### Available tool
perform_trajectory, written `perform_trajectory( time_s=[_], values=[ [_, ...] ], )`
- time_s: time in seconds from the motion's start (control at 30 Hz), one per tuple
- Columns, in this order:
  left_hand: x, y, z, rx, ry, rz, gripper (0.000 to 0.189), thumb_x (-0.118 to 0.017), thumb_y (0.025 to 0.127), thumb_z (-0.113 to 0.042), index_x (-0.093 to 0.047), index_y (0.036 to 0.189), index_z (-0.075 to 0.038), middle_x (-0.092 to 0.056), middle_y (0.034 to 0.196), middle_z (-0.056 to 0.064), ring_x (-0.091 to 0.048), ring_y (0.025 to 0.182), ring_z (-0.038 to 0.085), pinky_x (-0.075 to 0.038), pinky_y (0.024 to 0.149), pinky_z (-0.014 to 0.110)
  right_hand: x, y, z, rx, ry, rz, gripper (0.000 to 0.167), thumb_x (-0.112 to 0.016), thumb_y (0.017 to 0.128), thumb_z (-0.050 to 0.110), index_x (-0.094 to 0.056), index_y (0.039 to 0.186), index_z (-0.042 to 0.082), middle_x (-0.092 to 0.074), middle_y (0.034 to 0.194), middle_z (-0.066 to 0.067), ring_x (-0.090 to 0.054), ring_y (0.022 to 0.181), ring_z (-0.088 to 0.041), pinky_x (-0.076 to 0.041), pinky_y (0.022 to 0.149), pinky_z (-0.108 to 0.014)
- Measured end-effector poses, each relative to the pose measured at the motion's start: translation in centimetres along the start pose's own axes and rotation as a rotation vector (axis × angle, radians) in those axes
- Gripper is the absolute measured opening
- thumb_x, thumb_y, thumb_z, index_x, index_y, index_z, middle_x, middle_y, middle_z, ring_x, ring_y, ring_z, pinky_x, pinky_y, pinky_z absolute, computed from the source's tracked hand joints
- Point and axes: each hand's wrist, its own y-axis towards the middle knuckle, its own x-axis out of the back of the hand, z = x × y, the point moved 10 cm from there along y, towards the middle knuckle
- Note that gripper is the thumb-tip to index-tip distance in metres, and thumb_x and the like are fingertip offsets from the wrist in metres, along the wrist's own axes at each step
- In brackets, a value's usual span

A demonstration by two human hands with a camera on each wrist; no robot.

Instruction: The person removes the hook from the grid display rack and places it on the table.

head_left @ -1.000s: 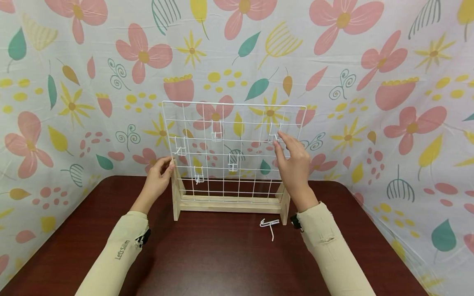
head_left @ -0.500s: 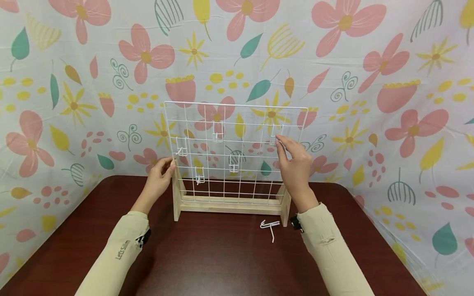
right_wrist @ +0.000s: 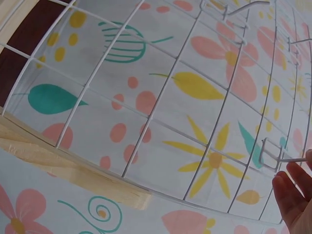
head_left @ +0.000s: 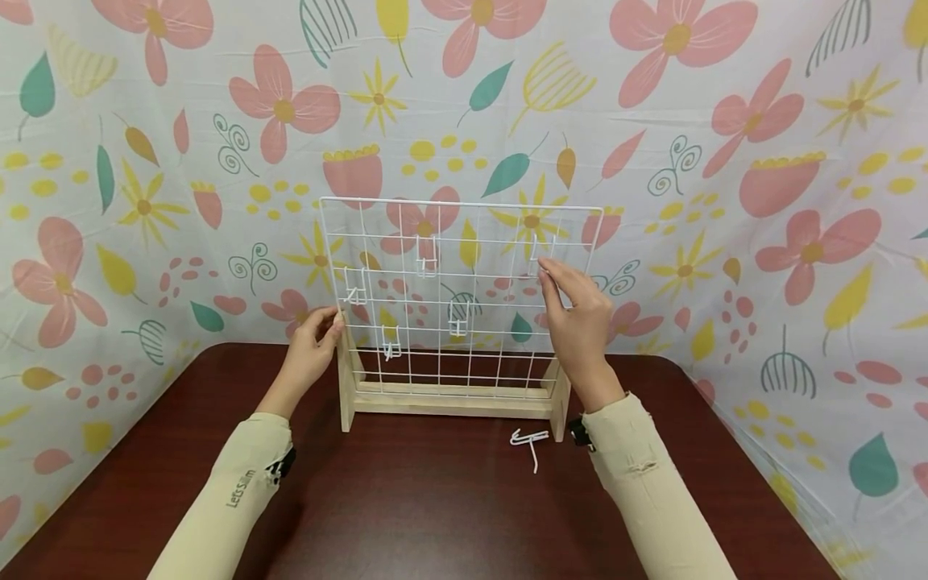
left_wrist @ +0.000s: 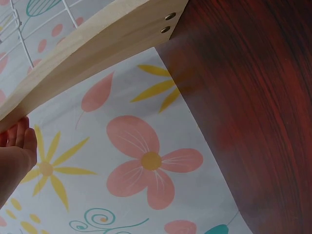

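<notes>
A cloth (head_left: pixel 464 121) printed with pink, yellow and green flowers and leaves hangs behind and around a dark reddish-brown table (head_left: pixel 435 499). On the table a white wire grid (head_left: pixel 438 303) stands upright, its lower edge set in a pale wooden stand (head_left: pixel 449 404) with an upright at each end. Two cream sleeves (head_left: pixel 645 475) reach in from the near side, the left one bearing dark lettering, with a small black device (head_left: pixel 580 433) at each wrist.

The left hand (head_left: pixel 312 342) has its grip closed about the top of the stand's left upright, thumb in front and fingers bent behind. The right hand (head_left: pixel 580 322) is raised before the grid, its grip pinching the projecting prong of the upper right hook (right_wrist: pixel 269 152), which sits against the wires.

Four more white hooks (head_left: pixel 426 258) hang on the grid: one high, one near the left edge, two lower down. Another, the loose hook (head_left: pixel 531 439), lies on the table just in front of the stand's right end.
</notes>
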Motion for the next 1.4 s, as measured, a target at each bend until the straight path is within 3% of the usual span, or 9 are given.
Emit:
perform_trajectory(
  time_s=[0.1,0.27,0.37,0.6,0.8,1.13,1.3,1.4],
  values=[
    [0.0,-0.2,-0.6,0.004,-0.001,0.000,0.038,-0.049,0.101,-0.009,-0.046,0.132,0.012,-0.054,0.122,0.030,-0.052,0.114,0.036,-0.048,0.090,0.027,0.0,0.1,0.2,0.001,0.011,0.001,0.017,-0.068,0.088,0.001,-0.073,0.103,-0.002,-0.072,0.102,-0.014,-0.066,0.095,-0.033,-0.052,0.084,-0.043],
    [0.3,-1.1,-3.2,0.002,0.006,-0.003,0.035,-0.048,0.100,-0.004,-0.046,0.129,0.016,-0.054,0.120,0.033,-0.052,0.111,0.039,-0.047,0.085,0.021,0.1,0.2,0.4,0.002,0.025,0.001,0.017,-0.068,0.088,0.001,-0.074,0.104,-0.001,-0.072,0.103,-0.013,-0.066,0.097,-0.033,-0.052,0.085,-0.042],
    [0.5,-1.4,-4.1,-0.003,0.005,-0.003,0.035,-0.048,0.100,-0.005,-0.046,0.129,0.015,-0.054,0.119,0.033,-0.053,0.110,0.038,-0.046,0.083,0.016,0.2,0.2,0.5,0.005,0.030,-0.003,0.017,-0.068,0.088,0.001,-0.074,0.104,0.000,-0.072,0.104,-0.013,-0.066,0.097,-0.032,-0.052,0.085,-0.040],
    [0.5,-1.5,-4.2,0.007,-0.013,-0.003,0.035,-0.047,0.100,-0.003,-0.046,0.129,0.017,-0.054,0.118,0.034,-0.053,0.109,0.039,-0.041,0.076,0.006,0.4,0.2,1.2,0.028,0.053,-0.004,0.017,-0.069,0.086,-0.001,-0.074,0.103,-0.001,-0.071,0.104,-0.014,-0.066,0.095,-0.033,-0.053,0.084,-0.036],
    [0.4,-1.5,-4.4,0.000,-0.006,-0.002,0.034,-0.047,0.100,-0.002,-0.046,0.128,0.018,-0.054,0.115,0.035,-0.053,0.105,0.040,-0.041,0.073,0.006,0.4,0.0,1.6,0.044,0.059,0.014,0.018,-0.068,0.087,-0.002,-0.073,0.104,-0.002,-0.071,0.106,-0.015,-0.066,0.098,-0.033,-0.052,0.086,-0.031],
    [0.0,-0.1,-0.1,0.001,0.001,-0.008,0.038,-0.049,0.100,-0.010,-0.046,0.132,0.012,-0.055,0.118,0.030,-0.054,0.106,0.034,-0.043,0.075,0.008,0.6,-0.5,2.4,0.094,0.054,0.046,0.021,-0.068,0.088,0.000,-0.072,0.108,-0.002,-0.069,0.109,-0.017,-0.065,0.100,-0.031,-0.052,0.085,-0.033],
    [0.1,-0.1,-0.3,-0.022,-0.002,-0.021,0.038,-0.050,0.100,-0.010,-0.047,0.131,0.012,-0.056,0.116,0.030,-0.054,0.104,0.035,-0.041,0.073,0.006,0.9,-0.9,2.6,0.106,0.036,0.046,0.021,-0.069,0.087,-0.001,-0.072,0.108,-0.002,-0.069,0.109,-0.016,-0.065,0.098,-0.031,-0.052,0.081,-0.032],
    [0.2,-0.4,-1.5,-0.015,-0.003,-0.015,0.036,-0.049,0.100,-0.006,-0.047,0.130,0.014,-0.055,0.116,0.032,-0.053,0.104,0.036,-0.041,0.074,0.006,1.1,-1.2,2.6,0.111,0.014,0.043,0.021,-0.069,0.087,-0.001,-0.072,0.107,-0.001,-0.070,0.108,-0.016,-0.066,0.097,-0.030,-0.052,0.078,-0.031]
  ],
)
